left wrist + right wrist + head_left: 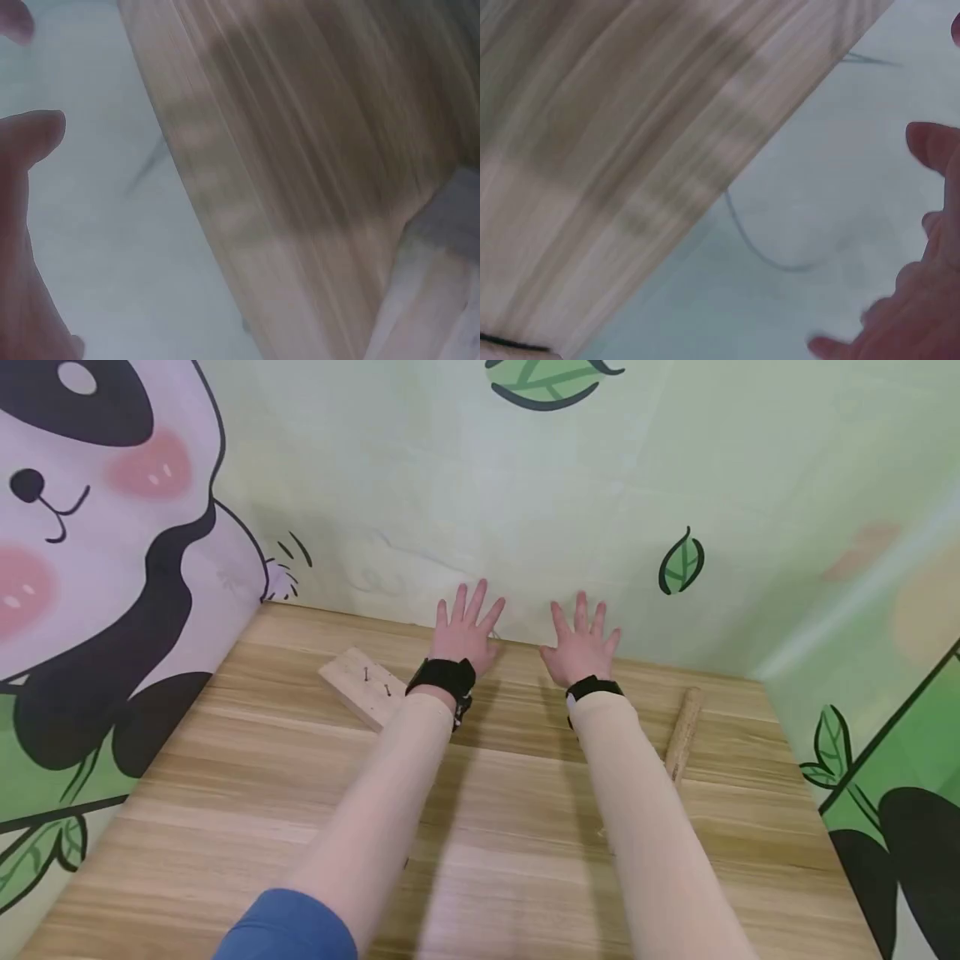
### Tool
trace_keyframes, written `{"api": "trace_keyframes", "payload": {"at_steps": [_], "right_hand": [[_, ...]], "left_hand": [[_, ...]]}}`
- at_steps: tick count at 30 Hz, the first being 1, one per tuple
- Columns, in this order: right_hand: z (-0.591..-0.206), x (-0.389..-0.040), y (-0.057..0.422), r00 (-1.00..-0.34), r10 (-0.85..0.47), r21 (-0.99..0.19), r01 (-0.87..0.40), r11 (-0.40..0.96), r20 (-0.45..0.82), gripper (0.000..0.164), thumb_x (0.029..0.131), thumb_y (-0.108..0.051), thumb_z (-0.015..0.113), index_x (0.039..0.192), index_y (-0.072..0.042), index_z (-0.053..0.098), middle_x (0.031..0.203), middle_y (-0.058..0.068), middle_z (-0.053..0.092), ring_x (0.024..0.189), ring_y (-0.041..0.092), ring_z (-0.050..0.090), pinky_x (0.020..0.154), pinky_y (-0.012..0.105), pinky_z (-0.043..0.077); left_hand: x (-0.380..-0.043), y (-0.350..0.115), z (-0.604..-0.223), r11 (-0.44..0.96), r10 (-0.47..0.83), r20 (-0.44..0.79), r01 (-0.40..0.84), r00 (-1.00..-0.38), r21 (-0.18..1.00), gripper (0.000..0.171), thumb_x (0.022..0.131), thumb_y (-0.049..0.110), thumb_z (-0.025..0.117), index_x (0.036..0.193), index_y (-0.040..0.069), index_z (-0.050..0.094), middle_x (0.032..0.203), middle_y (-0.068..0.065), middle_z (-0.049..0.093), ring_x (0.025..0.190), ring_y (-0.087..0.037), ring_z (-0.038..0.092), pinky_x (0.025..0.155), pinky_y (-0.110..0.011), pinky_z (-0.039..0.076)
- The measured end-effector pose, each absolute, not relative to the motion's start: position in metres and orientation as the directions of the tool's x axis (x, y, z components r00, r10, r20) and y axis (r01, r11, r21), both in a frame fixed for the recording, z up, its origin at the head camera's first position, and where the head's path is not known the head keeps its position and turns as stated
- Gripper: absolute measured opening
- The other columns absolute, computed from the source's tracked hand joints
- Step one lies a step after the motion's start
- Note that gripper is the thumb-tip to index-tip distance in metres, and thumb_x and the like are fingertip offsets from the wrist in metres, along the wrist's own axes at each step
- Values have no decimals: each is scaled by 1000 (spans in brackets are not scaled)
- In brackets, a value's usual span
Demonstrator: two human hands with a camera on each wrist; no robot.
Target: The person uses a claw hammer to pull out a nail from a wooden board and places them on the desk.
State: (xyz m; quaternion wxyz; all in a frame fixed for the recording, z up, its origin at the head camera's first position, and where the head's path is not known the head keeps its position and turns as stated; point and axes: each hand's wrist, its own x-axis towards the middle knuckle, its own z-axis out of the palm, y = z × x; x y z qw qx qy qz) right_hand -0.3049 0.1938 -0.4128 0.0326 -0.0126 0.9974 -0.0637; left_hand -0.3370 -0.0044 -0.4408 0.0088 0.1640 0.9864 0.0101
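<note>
Both hands reach out, fingers spread and nothing held, over the far edge of the wooden table (510, 827). My left hand (467, 631) has its fingertips against the pale printed backdrop (360, 527) in the head view. A little to its right, my right hand (583, 652) is spread the same way, thumb toward the left. Nearest the left hand lies a wooden block (352, 681) with two nails standing up from it, partly hidden behind the left wrist. Right of the right forearm rests a round wooden stick (684, 727), its near end hidden by the sleeve.
The backdrop rises directly behind the table edge, with a printed panda (172, 552) at left and a printed leaf (681, 564) at right. Black straps (442, 675) sit around the wrists. A small dark bit lies on the table beside the left forearm.
</note>
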Motion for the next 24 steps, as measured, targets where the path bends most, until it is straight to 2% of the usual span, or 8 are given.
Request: {"api": "trace_keyframes", "payload": {"at_steps": [3, 5, 7, 10, 12, 16, 21, 24], "right_hand": [[-418, -302, 201, -988, -111, -216, -85, 973, -107, 79, 111, -44, 54, 174, -25, 10, 177, 14, -19, 161, 50, -2, 120, 75, 20], [-420, -298, 209, -970, -199, -305, -150, 941, -137, 78, 111, -42, 54, 174, -21, 13, 176, 18, -19, 159, 52, 13, 118, 72, 29], [-421, -292, 220, -944, -287, -397, -205, 895, -160, 75, 111, -39, 53, 173, -16, 18, 176, 23, -14, 155, 54, 25, 118, 69, 33], [-420, -280, 243, -905, -380, -512, -239, 825, -190, 66, 113, -35, 52, 169, -9, 30, 176, 27, 7, 148, 53, 39, 119, 63, 35], [-417, -268, 263, -894, -399, -556, -231, 798, -202, 61, 114, -35, 51, 166, -7, 37, 172, 26, 24, 146, 50, 44, 118, 63, 37], [-417, -240, 313, -912, -379, -588, -221, 778, -157, 56, 114, -34, 52, 160, -2, 46, 161, 27, 46, 138, 50, 53, 111, 64, 44], [-425, -207, 373, -957, -268, -583, -156, 797, -110, 54, 116, -31, 47, 155, 7, 48, 149, 35, 54, 133, 55, 54, 105, 67, 47], [-433, -194, 399, -979, -163, -587, -63, 807, -119, 55, 116, -31, 45, 155, 8, 46, 145, 38, 55, 130, 55, 56, 97, 62, 52]], "left_hand": [[-331, -9, -445, 905, 401, 4, 397, -916, 151, 81, 111, 49, 52, 174, 29, 6, 179, -8, -15, 164, -35, -10, 129, -60, 5], [-323, -14, -443, 864, 463, 12, 454, -886, 220, 78, 111, 49, 52, 174, 26, 12, 179, -10, -10, 164, -35, -7, 129, -61, 8], [-312, -22, -436, 822, 512, 27, 498, -859, 276, 73, 112, 49, 50, 173, 22, 20, 180, -11, -4, 164, -35, -3, 129, -60, 10], [-293, -43, -424, 749, 570, 76, 555, -818, 362, 65, 113, 46, 48, 169, 15, 34, 179, -15, 7, 164, -36, 5, 129, -58, 12], [-279, -61, -418, 692, 592, 113, 576, -798, 435, 60, 113, 42, 50, 164, 11, 43, 177, -17, 16, 163, -37, 15, 129, -56, 16], [-250, -105, -415, 627, 585, 151, 563, -797, 539, 52, 114, 38, 53, 155, 8, 56, 174, -15, 29, 156, -39, 33, 124, -57, 30], [-222, -151, -421, 613, 510, 175, 499, -842, 612, 47, 114, 36, 53, 149, 6, 62, 169, -14, 39, 153, -40, 39, 121, -61, 33], [-210, -170, -425, 591, 480, 206, 487, -853, 643, 42, 113, 29, 57, 146, 4, 64, 165, -19, 45, 151, -43, 41, 119, -63, 35]]}}
